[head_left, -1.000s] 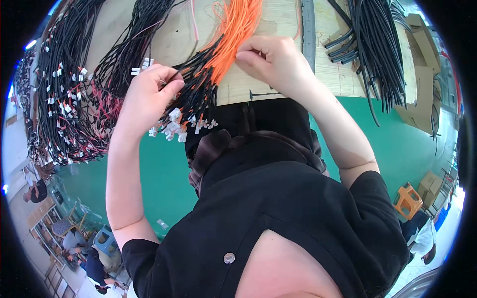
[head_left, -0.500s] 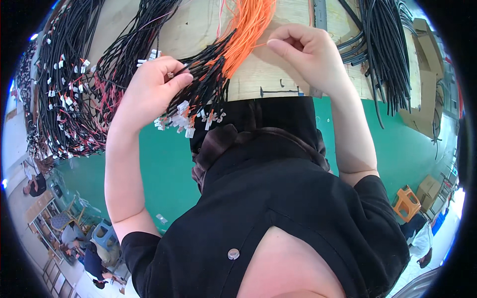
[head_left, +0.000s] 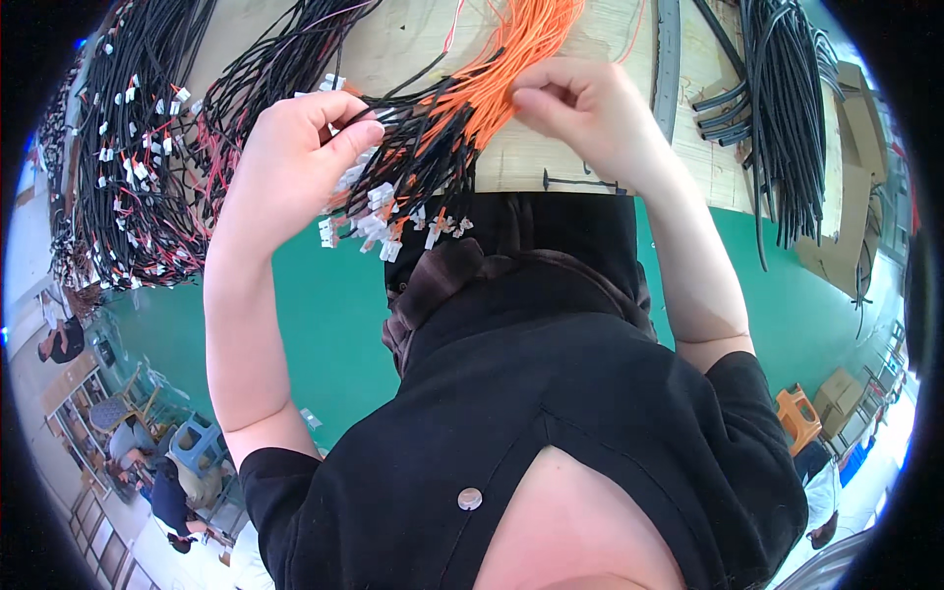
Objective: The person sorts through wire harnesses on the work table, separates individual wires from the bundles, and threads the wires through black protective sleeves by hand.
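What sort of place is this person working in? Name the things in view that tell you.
Probably a wire-harness assembly workshop: bundles of black wires with white connectors on a wooden workbench, orange wires in the hands, a green floor and cardboard boxes.

Head camera looks down, close above workbench (head_left: 413, 49).

Over the last second the left hand (head_left: 295, 167) drew its bundle of black wires (head_left: 423, 157) with white connectors (head_left: 379, 221) a little toward the front edge of the desk (head_left: 551, 162), so the connectors hung further over that edge. The right hand (head_left: 590, 113) slid along the orange wires (head_left: 511, 49), its fingertips pinching them closer to the bundle, and its grip tightened on a few strands.
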The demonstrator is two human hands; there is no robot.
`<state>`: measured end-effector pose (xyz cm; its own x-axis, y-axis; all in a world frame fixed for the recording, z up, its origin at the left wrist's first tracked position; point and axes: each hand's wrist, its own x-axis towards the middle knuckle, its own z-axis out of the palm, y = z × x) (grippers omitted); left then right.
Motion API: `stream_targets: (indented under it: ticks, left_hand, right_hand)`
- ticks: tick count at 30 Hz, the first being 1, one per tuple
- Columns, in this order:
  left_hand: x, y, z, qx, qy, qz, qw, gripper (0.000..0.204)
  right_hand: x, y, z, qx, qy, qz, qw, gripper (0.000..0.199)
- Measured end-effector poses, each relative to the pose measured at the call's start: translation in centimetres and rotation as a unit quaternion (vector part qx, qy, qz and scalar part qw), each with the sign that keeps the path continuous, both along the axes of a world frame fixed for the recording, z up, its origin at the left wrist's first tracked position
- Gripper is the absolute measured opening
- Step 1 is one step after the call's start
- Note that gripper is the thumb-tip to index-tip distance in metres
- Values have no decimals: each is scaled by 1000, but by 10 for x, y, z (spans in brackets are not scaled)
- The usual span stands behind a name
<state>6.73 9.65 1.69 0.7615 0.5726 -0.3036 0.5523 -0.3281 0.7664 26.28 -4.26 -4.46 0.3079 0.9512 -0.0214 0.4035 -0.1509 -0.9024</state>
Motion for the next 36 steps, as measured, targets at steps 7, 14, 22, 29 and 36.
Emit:
stream_targets:
  ticks: [7,14,22,29,36]
  left_hand:
    - [-1,0,-10,96,-9,-52,994,17]
    - [17,-23,-5,169,61,-27,983,22]
    - [9,-16,32,187,-84,75,976,20]
    - [-38,-40,78,278,-16,10,960,18]
    - [-201,8,90,149,-129,189,962,22]
  right_hand:
    - [-8,3,4,-22,37,60,997,14]
    - [-9,6,3,-28,42,61,997,14]
    - [-58,8,29,194,-59,4,979,20]
    - [-40,72,55,80,774,15,627,23]
    - [-8,84,31,142,893,-21,427,14]
